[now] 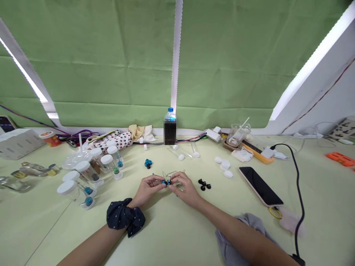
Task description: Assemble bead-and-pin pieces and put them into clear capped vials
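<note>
Centred low over the table, a small blue-and-black piece [166, 182] is pinched between the fingertips of my left hand [148, 189] and my right hand [186, 189]. Its exact kind is too small to make out. Thin clear or metallic strands stick out around my fingers, partly hidden by them. A dark dotted scrunchie [124, 217] circles my left wrist. Just beyond my left hand sits a cluster of small blue balls [148, 162] with a black part at its base. To the right of my right hand lie several small black round parts [204, 184].
Capped clear jars [85, 171] holding blue and green pieces crowd the left. White caps [225, 164] and a phone [260, 186] lie right, near a black cable [298, 184]. Clear tubes [183, 152] and a water bottle [170, 115] are at the back.
</note>
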Available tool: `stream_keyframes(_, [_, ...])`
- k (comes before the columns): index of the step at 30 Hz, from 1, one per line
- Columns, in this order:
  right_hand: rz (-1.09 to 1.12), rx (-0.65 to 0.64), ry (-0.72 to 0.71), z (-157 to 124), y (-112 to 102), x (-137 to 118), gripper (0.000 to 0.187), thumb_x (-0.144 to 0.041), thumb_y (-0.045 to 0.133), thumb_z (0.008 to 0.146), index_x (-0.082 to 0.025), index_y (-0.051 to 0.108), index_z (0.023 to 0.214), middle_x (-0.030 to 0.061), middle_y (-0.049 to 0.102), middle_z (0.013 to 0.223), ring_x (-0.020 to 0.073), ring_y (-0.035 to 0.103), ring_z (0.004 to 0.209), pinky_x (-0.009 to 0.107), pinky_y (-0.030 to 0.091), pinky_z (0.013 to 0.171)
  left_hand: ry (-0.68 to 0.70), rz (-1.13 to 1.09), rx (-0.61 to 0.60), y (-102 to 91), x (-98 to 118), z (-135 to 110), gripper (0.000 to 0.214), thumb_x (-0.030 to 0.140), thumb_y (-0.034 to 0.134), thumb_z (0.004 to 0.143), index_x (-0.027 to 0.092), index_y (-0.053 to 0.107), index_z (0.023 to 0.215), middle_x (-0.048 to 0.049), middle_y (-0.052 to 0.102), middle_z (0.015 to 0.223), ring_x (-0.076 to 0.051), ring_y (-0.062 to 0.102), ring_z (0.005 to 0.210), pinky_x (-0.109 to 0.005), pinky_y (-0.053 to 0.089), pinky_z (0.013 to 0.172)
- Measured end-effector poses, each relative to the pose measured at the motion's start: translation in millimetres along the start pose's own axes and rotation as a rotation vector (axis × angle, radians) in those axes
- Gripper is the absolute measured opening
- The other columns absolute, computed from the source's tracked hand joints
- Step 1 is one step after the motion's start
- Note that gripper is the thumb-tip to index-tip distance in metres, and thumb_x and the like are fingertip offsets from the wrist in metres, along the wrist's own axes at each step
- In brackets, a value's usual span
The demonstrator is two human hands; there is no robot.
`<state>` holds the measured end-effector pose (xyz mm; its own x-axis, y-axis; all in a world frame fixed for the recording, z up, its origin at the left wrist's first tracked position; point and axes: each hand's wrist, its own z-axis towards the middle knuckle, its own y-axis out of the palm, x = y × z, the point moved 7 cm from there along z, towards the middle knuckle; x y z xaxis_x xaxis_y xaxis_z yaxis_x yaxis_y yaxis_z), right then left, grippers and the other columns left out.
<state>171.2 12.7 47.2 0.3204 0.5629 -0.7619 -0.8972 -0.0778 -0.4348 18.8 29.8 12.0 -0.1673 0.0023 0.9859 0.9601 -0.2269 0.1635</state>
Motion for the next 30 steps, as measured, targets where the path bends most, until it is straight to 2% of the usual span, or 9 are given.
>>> stream_keyframes(8, [-0.010,0.012,0.016,0.2,-0.9,0.6,0.007,-0.028,0.059,0.080,-0.021,0.062,0.079,0.0056,0.058,0.093,0.0194,0.053,0.097,0.036,0.042,0.088,0.008,0.012,0.010,0.1,1.5,0.4,0.027,0.025,0.077,0.060,0.012,0.067,0.082,-0.0090,0.072,0.084,-0.020,0.066,0.076,-0.034,0.051,0.076])
stream_keyframes(15, [0.006,0.023,0.016,1.3,-2.7,-2.1,0.014,-0.028,0.058,0.081,-0.023,0.059,0.094,0.0051,0.060,0.094,0.0196,0.053,0.096,0.035,0.041,0.087,0.020,0.015,-0.010,0.6,1.2,0.4,0.025,0.023,0.077,0.061,0.013,0.067,0.083,-0.0080,0.071,0.084,-0.019,0.066,0.077,-0.032,0.051,0.076])
stream_keyframes(30, [0.000,-0.004,0.018,1.1,0.2,0.1,0.011,-0.029,0.063,0.078,-0.022,0.062,0.086,0.0054,0.058,0.093,0.0198,0.053,0.097,0.036,0.041,0.089,0.006,-0.011,-0.002,-0.6,-1.8,0.4,0.025,0.022,0.077,0.062,0.013,0.067,0.083,-0.0079,0.072,0.084,-0.019,0.066,0.075,-0.032,0.051,0.075])
